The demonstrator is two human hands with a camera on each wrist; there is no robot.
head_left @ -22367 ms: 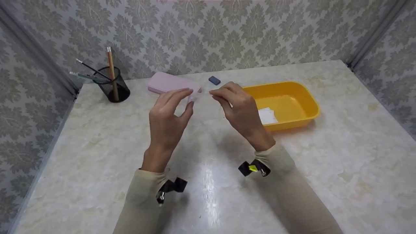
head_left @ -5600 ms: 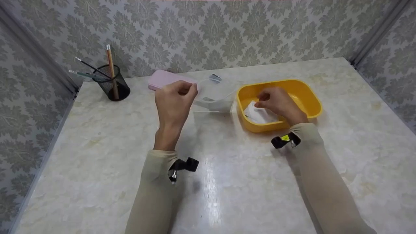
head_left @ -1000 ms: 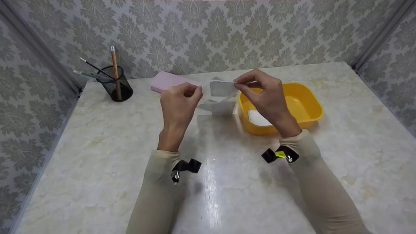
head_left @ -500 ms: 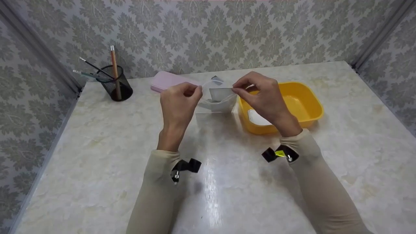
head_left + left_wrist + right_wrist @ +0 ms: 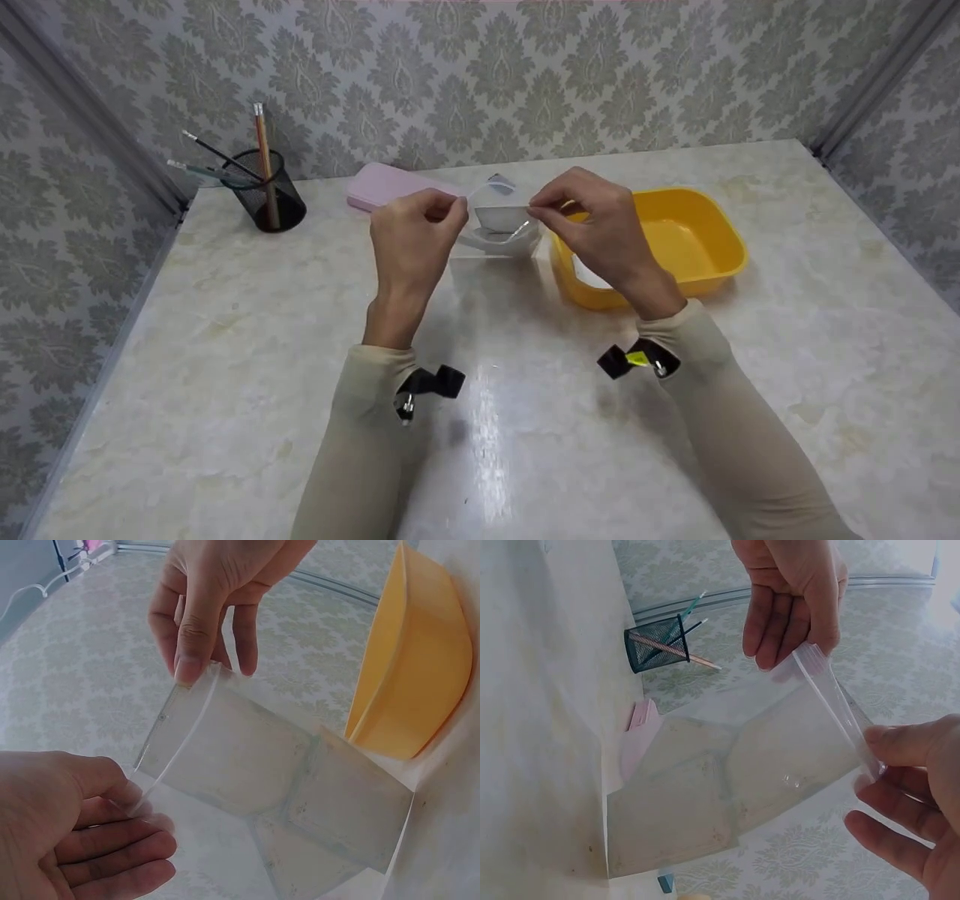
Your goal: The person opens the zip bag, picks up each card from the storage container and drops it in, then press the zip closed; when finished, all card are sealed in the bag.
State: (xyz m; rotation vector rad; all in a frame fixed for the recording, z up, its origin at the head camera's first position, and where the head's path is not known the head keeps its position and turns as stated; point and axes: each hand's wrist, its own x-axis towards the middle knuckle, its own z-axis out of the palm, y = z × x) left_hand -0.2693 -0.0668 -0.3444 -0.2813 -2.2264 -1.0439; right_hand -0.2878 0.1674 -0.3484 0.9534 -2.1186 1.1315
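I saw the left hand pinch a clear bag and the right hand a card at its mouth. A yellow tray stood at the bag's three o'clock.

The left hand pinches a clear bag at one end of its mouth, while the right hand pinches a pale card, partly inside, whose edge juts past the mouth between both hands' fingers. More pale cards overlap in the bag, farther from the fingers. Well apart from the left hand's fingers, a yellow tray stands on the surface.
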